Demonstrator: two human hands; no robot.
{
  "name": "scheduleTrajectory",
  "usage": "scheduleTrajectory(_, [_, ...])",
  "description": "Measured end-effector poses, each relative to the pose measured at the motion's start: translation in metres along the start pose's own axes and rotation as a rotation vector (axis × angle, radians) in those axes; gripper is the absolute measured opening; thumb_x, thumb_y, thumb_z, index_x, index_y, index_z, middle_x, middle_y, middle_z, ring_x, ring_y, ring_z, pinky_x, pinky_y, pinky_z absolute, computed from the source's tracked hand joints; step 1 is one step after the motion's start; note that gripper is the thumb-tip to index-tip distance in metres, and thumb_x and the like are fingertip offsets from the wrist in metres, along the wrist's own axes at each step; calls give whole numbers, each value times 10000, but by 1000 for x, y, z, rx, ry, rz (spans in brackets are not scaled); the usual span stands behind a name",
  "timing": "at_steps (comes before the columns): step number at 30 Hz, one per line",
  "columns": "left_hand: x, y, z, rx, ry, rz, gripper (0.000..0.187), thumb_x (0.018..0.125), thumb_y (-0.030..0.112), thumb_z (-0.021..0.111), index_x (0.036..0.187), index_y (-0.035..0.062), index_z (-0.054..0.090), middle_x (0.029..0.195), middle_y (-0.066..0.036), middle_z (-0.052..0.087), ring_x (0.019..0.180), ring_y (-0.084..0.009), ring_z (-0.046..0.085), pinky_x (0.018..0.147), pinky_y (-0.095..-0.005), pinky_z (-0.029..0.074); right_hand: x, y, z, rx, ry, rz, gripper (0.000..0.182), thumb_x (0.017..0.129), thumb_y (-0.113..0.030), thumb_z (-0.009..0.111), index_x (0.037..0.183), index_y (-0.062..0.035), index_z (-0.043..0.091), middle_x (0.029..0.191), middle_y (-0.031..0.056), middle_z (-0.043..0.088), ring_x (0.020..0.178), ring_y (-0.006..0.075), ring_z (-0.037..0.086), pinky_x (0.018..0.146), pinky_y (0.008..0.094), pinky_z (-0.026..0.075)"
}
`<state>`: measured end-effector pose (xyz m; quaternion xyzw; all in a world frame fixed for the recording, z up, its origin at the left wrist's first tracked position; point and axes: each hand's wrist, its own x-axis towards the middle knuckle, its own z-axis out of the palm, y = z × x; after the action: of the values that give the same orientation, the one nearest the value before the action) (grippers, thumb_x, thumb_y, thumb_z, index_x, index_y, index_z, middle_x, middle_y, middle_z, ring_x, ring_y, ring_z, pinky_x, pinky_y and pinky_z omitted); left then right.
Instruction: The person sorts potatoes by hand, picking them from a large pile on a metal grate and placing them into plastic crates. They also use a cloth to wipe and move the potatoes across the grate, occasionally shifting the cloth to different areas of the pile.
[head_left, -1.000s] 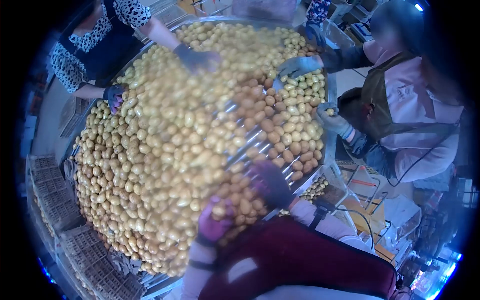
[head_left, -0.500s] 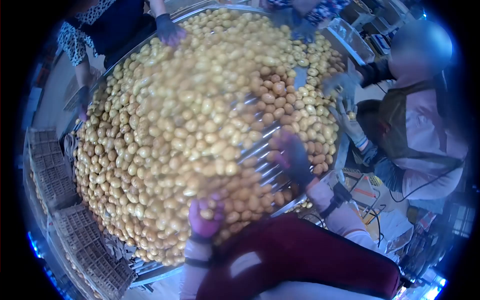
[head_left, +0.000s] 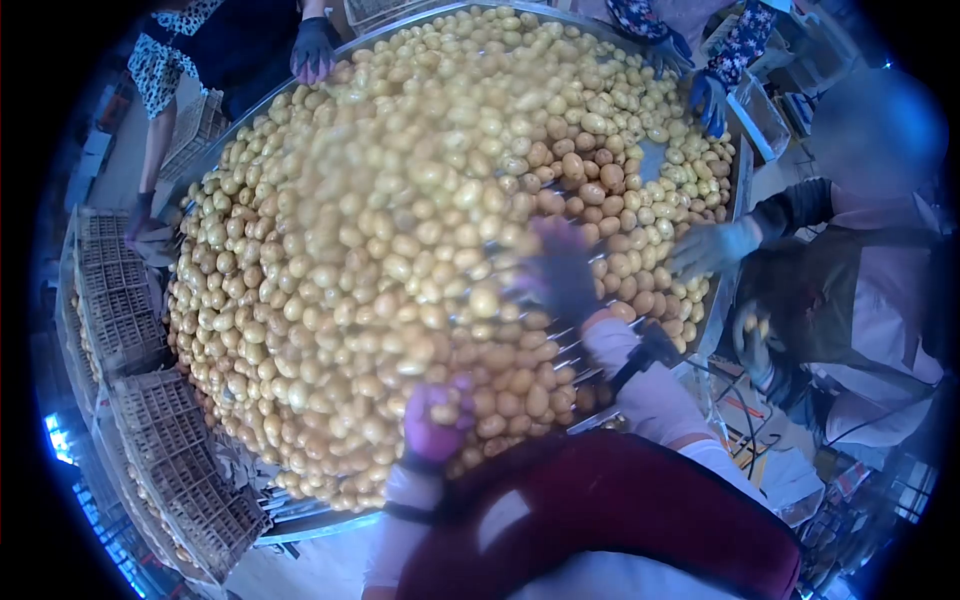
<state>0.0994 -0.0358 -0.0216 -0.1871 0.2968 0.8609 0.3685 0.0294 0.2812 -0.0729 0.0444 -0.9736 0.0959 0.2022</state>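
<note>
A large heap of yellow-brown potatoes (head_left: 330, 240) covers the sorting table. My left hand (head_left: 432, 432), in a purple glove, is at the near edge of the heap, its fingers curled round a potato (head_left: 445, 412). Farther right, my right hand (head_left: 558, 275) reaches over the heap beside the bare metal rollers (head_left: 568, 360). Its glove is dark with purple fingers, and motion smears the fingertips, so I cannot see whether they grip anything. Browner potatoes (head_left: 590, 180) lie just beyond it.
Plastic crates (head_left: 165, 450) stand along the left side. A co-worker's gloved hand (head_left: 715, 248) is over the right edge. Other people's gloved hands (head_left: 315, 50) rest at the far rim. A metal rim (head_left: 715, 310) borders the table. My maroon apron (head_left: 600, 490) is close to the near edge.
My right hand has moved up and left over the rollers. My left hand keeps its potato. The view has shifted, and the right-side co-worker's hands have moved apart.
</note>
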Motion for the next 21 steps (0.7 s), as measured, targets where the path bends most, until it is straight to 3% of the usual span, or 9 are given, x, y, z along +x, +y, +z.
scheduleTrajectory(1, [1,1,-2,-4,21,-12,383,1009,469,451,1003,104,567,1166,-96,558,875,-204,538,625,-293,442,-4,17,-12,187,9,230,475,819,-376,706,1230,-146,639,1389,138,481,1280,390,426,1045,542,334])
scheduleTrajectory(4, [2,1,0,48,50,26,385,1008,477,456,995,109,566,1137,-97,568,861,-197,541,608,-282,449,-29,81,-24,91,-114,350,638,832,-344,682,1399,-103,513,1425,195,431,1280,413,420,1059,542,328])
scheduleTrajectory(7, [2,-2,4,8,-1,56,359,1002,461,478,983,117,581,1122,-89,587,861,-199,564,632,-282,481,-46,83,-53,-228,-115,262,694,843,-314,667,1447,-49,451,1473,203,385,1247,431,461,1069,500,364])
scheduleTrajectory(9, [6,5,-4,-279,-66,-137,328,993,447,518,943,137,613,1147,-70,612,913,-217,605,696,-302,531,-70,62,-38,179,76,419,655,875,-328,657,1440,-51,476,1501,188,391,1347,424,383,1127,516,300])
scheduleTrajectory(11, [7,3,-8,-303,-112,-135,326,990,453,520,984,144,624,1167,-68,604,914,-230,604,663,-306,530,-89,25,-44,318,78,432,588,902,-307,645,1429,-90,505,1506,180,411,1404,419,346,1158,527,273])
scheduleTrajectory(15, [10,1,-17,-460,-178,-156,357,1002,476,496,1054,149,630,1188,-86,603,903,-262,606,622,-313,521,-136,-23,-62,184,-293,1,424,914,-271,639,1324,-172,597,1439,169,472,1364,397,416,1122,540,333])
scheduleTrajectory(18, [5,-3,-20,-493,-153,-155,389,1008,491,477,1139,152,615,1230,-107,604,910,-282,604,620,-318,516,-142,4,-83,199,-247,123,331,916,-255,610,1205,-96,641,1259,164,584,1176,392,543,990,514,433])
scheduleTrajectory(19, [2,-3,-21,-495,-136,-148,404,1010,495,471,1177,153,607,1250,-116,604,913,-289,603,621,-320,514,-118,-11,-110,252,-315,469,246,924,-220,586,1124,-105,672,1157,144,640,1109,369,580,964,483,449])
scheduleTrajectory(21, [-2,-5,-32,-513,-112,-144,455,1012,503,458,1289,159,564,1295,-133,598,914,-298,596,623,-326,510,-132,-6,-110,271,-96,448,244,928,-195,576,1133,-110,674,1115,147,654,1089,358,591,946,480,459])
